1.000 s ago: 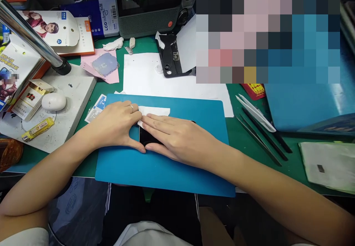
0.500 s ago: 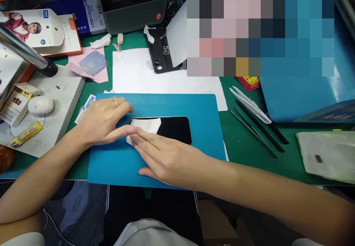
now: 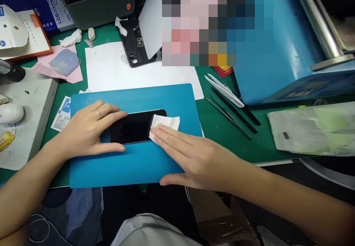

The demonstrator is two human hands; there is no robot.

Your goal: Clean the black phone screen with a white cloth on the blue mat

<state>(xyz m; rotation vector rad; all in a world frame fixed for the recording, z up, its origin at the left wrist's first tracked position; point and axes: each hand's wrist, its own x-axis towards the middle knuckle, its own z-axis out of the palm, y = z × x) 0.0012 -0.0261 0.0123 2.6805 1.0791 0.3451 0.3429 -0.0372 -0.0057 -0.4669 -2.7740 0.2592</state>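
Note:
A smartphone [image 3: 130,128] with a dark screen lies face up on a blue mat [image 3: 116,172]. My left hand [image 3: 88,127] brackets its left end, with fingertips at the far edge and the thumb at the near edge. Under the outstretched fingers of my right hand [image 3: 199,161] is a white wipe [image 3: 169,121], pressed onto the right end of the screen. The right thumb is spread away, over the mat. The wipe hides part of the phone's right end.
Tweezers [image 3: 230,116] and pen-like tools lie right of the mat, near a pale pouch [image 3: 299,127]. Behind it are white paper [image 3: 105,72] and a black phone-shaped part [image 3: 138,50]. Small blue-and-grey packets [image 3: 62,114] lie at left, beside a white board [image 3: 30,87].
My right hand has slid the wipe from the phone's left end to its right end. My left hand has come to the phone's left edges. The camera view has turned right.

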